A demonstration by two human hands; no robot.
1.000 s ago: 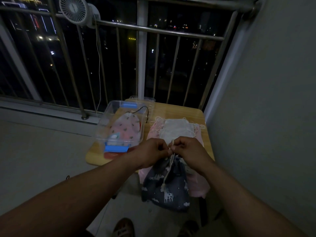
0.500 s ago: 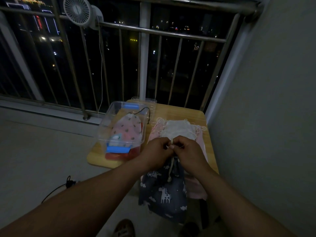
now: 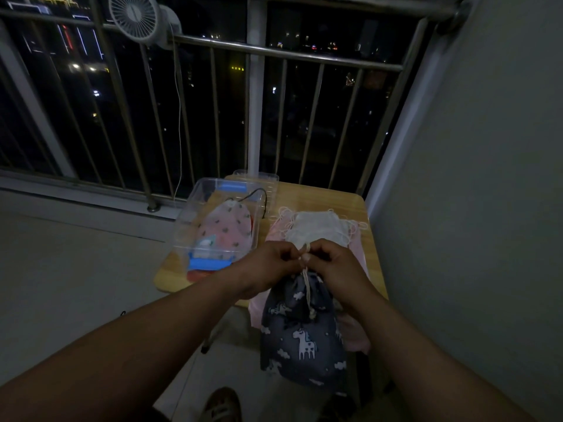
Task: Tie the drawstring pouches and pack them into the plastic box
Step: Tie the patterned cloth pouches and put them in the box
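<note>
Both hands meet at the neck of the dark pouch (image 3: 301, 339). Left hand (image 3: 271, 263) and right hand (image 3: 335, 266) each pinch the cord (image 3: 308, 289) between thumb and forefinger, other fingers curled in. The pouch hangs straight below the fingers, off the near edge of the table (image 3: 323, 199). Its long axis runs down toward me, with the gathered neck on top and a cord tail dangling down the front. I judge the knot mid-tie; can't tell if it's snug.

The box (image 3: 182, 229) sits open, left of and beyond the hands on the table's left side, with a pink pouch (image 3: 225, 229) inside. My left hand is nearer, so I judge the carry goes up and left over the near box wall and its blue latch (image 3: 208, 263).

A pile (image 3: 316, 228) of loose pouches, white on top, lies just beyond the hands, right of the box. Its stray cords could snag. The wall is close on the right.
</note>
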